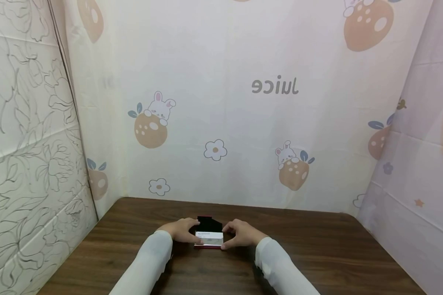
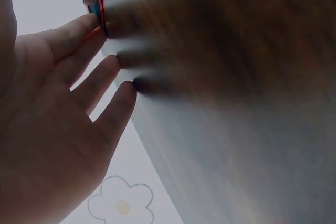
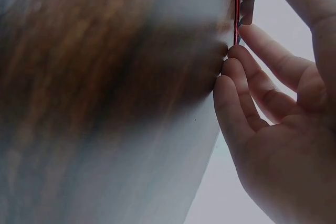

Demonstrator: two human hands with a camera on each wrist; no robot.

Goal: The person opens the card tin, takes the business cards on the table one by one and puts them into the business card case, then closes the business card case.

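A small card case (image 1: 211, 224) lies opened out on the table in the head view, with a black inside and a red edge. Its near half carries a stack of white printed cards (image 1: 209, 236). My left hand (image 1: 182, 230) holds the left side, thumb over the near left corner and fingers by the black flap. From the opposite side, my right hand (image 1: 245, 234) holds the case, its thumb at the near right corner and its index finger farther back. Both wrist views show fingertips against the thin red edge (image 3: 236, 3), other fingertips at the tabletop.
The dark wood table (image 1: 317, 254) extends around the case. A pale cloth backdrop (image 1: 221, 114) with printed rabbits, fruit and flowers hangs behind its far edge. Patterned cloths hang at the left (image 1: 26, 114) and right (image 1: 421, 176).
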